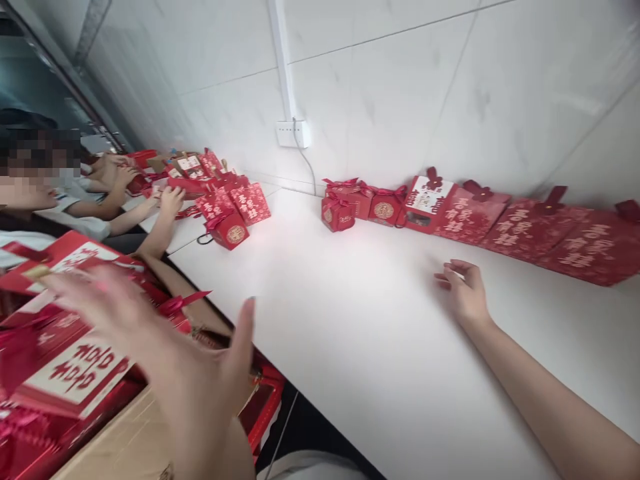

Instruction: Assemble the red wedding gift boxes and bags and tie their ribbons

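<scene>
a blurred left hand (173, 343), fingers spread, is over piled red boxes (50, 401); the right hand (467, 291), loosely curled, is above the white table (345, 340).

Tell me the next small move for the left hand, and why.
Probably close the left hand on one of the red boxes piled at left: its fingers are spread beside them with nothing in their grasp, and the table has bare space in front of the row of boxes along the wall.
</scene>
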`<action>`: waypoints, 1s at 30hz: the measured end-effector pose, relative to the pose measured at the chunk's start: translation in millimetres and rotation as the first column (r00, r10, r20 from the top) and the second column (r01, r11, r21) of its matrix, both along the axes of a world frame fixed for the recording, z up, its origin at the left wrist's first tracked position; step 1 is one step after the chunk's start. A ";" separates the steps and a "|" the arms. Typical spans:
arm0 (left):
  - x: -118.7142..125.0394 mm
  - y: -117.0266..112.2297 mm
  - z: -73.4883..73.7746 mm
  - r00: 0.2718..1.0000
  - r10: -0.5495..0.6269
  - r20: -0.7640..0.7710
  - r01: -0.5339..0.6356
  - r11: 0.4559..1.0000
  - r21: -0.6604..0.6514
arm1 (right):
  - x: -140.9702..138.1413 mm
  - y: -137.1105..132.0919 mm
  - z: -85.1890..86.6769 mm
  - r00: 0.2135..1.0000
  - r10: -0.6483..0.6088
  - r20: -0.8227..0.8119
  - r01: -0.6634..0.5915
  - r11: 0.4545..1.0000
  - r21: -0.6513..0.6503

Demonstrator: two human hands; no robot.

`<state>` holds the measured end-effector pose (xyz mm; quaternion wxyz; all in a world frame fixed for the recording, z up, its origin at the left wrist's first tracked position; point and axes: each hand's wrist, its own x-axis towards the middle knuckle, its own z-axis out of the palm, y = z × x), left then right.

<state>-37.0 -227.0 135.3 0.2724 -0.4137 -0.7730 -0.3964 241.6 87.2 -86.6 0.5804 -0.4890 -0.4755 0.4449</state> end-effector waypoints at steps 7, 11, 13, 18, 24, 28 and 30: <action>37.4 191.6 -80.9 0.714 -0.690 0.114 0.664 0.617 -0.422 | -5.0 2.0 7.7 0.999 0.022 0.045 -0.023 1.000 0.013; 22.0 248.3 -140.1 0.773 -0.531 0.347 0.598 0.428 -0.678 | -10.4 -1.4 7.7 0.995 0.021 0.102 -0.025 0.999 0.035; 13.2 253.0 -154.8 0.762 -0.535 0.365 0.601 0.373 -0.707 | -8.3 3.7 12.4 0.988 -0.005 0.151 -0.005 0.998 0.062; 4.5 249.8 -158.2 0.737 -0.560 0.379 0.612 0.314 -0.726 | 43.6 54.5 63.8 0.913 -0.205 0.353 0.122 0.962 0.245; 1.2 257.7 -162.3 0.724 -0.591 0.355 0.612 0.313 -0.726 | 145.5 131.5 133.3 0.717 -0.496 0.490 0.324 0.860 0.395; -4.1 259.4 -164.9 0.712 -0.600 0.364 0.623 0.301 -0.722 | 191.8 159.8 136.3 0.670 -0.440 0.598 0.359 0.897 0.258; -4.6 258.9 -164.3 0.714 -0.598 0.365 0.623 0.304 -0.721 | 206.0 163.6 133.6 0.653 -0.374 0.658 0.350 0.920 0.175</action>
